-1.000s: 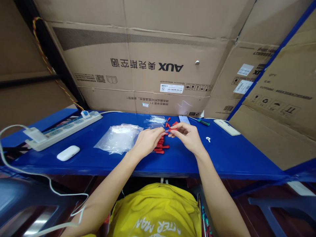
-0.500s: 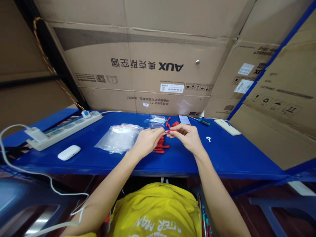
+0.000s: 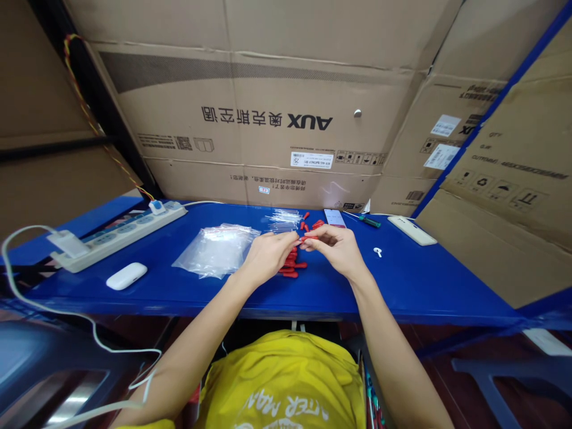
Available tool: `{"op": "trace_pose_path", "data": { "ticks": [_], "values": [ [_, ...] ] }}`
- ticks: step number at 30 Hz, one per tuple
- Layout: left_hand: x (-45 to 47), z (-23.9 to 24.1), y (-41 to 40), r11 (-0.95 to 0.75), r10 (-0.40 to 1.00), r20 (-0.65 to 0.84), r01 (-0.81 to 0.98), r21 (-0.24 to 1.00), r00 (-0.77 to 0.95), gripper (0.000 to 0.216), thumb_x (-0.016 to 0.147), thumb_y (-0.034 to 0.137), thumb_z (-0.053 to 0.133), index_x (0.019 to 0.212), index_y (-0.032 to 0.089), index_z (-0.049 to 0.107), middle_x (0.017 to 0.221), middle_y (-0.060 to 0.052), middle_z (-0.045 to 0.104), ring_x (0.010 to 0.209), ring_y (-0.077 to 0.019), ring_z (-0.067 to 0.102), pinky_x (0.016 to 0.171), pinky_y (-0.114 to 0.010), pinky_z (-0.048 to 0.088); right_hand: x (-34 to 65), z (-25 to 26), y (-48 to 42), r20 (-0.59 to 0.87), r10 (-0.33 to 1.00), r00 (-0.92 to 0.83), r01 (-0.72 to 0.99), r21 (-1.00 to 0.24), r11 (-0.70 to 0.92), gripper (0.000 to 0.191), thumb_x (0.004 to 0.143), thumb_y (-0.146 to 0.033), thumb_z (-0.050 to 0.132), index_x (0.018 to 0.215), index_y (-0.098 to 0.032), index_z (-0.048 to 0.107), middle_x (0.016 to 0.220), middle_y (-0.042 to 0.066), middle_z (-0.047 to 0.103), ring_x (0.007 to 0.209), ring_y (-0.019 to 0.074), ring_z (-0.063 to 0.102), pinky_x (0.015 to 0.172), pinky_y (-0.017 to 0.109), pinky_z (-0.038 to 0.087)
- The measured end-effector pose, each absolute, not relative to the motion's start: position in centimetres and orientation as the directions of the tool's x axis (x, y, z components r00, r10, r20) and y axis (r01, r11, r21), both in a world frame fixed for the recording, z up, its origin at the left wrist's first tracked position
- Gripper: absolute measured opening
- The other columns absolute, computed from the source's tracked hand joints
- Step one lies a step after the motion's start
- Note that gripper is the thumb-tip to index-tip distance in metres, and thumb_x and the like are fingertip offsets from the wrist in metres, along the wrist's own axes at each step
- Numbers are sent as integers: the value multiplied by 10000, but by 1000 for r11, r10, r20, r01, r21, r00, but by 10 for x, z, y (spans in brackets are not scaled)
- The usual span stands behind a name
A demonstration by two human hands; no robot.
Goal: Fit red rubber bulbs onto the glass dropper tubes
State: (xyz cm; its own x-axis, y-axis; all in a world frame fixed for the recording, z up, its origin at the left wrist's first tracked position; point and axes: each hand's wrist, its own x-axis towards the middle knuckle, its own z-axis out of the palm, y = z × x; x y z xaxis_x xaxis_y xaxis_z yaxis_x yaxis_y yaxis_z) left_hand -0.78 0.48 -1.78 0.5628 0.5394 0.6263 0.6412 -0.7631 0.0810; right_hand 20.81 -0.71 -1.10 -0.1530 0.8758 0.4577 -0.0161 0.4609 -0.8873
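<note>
My left hand [image 3: 273,253] is closed in a pinch, its fingertips at a thin clear tube that is mostly hidden. My right hand [image 3: 338,247] pinches a small red rubber bulb [image 3: 309,238], like a dropper's, against the tube's end. The two hands meet over the middle of the table. Beneath them lies a pile of red bulbs [image 3: 290,266], partly covered by my left hand. Just beyond are several thin clear tubes [image 3: 286,220] in a loose bundle, with more red bulbs beside them.
Clear plastic bags [image 3: 217,250] lie left of my hands on the blue table [image 3: 415,286]. A white earbud case [image 3: 127,276] and power strip [image 3: 120,235] are farther left. To the right are a phone [image 3: 334,218], a screwdriver [image 3: 370,221], an earbud [image 3: 378,252] and a white power bank [image 3: 411,230].
The red bulb in my right fingers has come closer to my left fingertips, and less of the pale tube shows between them. Both hands stay in nearly the same place.
</note>
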Motion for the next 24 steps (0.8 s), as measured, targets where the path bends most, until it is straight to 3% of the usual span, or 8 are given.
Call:
{"op": "trace_pose_path", "data": {
  "ticks": [5,12,24],
  "values": [
    [-5,-14,2,-730,595,606,670,134,528,354,1165,352,334,989,212,607,877,-48,753,747,-192,697,684,-289,425,213,-3,-9,460,876,-143,-12,-886,463,357,798,-465,930,1024,-215,815,828,37,833,733,224,822,727,360,695],
    [-7,-15,3,-739,628,520,653,166,579,321,1169,341,319,1106,215,608,980,-52,771,818,-216,714,760,-323,468,223,1,-9,435,891,-128,7,-898,440,319,786,-470,939,911,-220,786,810,35,823,719,219,812,729,362,686],
    [-9,-16,5,-779,555,582,617,113,594,305,1164,269,344,958,210,561,839,-19,732,717,-176,636,761,-324,368,218,-3,-9,440,886,-147,7,-895,446,314,787,-474,934,878,-211,789,777,31,809,710,219,812,727,358,686]
  ]
}}
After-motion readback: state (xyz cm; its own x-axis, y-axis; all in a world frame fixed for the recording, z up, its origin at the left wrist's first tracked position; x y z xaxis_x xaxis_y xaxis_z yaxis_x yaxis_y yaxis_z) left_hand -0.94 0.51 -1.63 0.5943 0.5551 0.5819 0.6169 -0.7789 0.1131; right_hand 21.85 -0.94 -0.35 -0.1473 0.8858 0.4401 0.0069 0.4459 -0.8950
